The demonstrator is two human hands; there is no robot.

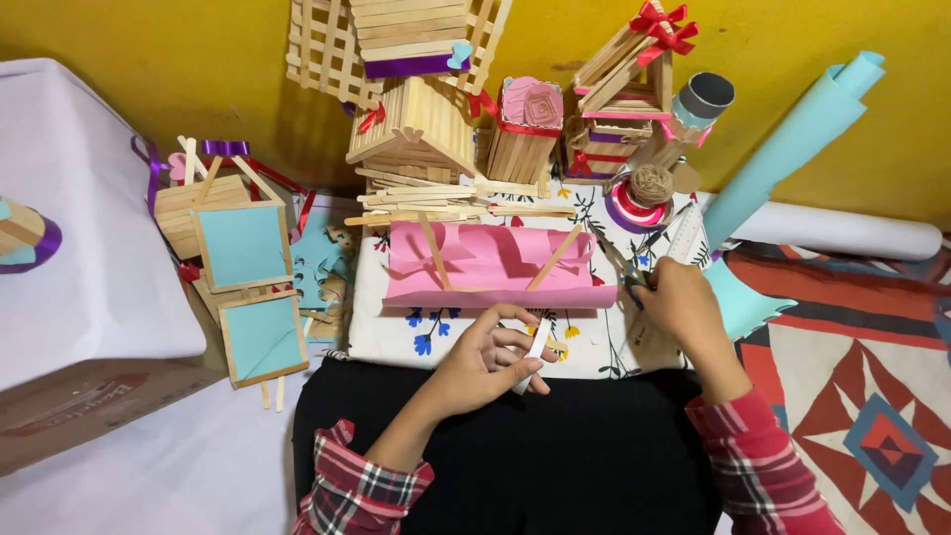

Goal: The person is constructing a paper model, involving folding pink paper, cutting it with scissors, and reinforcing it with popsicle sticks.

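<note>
Left hand (490, 362) at 6 o'clock, fingers curled around small white tube (535, 352), pinched between thumb and fingertips. Right hand (679, 297) at 3 o'clock, well apart from left, fingers closed over dark thin tool (631, 290), kind unclear. Pink paper roll (495, 266) with two wooden sticks lies on floral cloth (594, 347), just beyond both hands, toward 12 o'clock. Stick houses (416, 124) farther back against yellow wall.

Pink paper (495, 266), floral cloth (594, 347)
</note>
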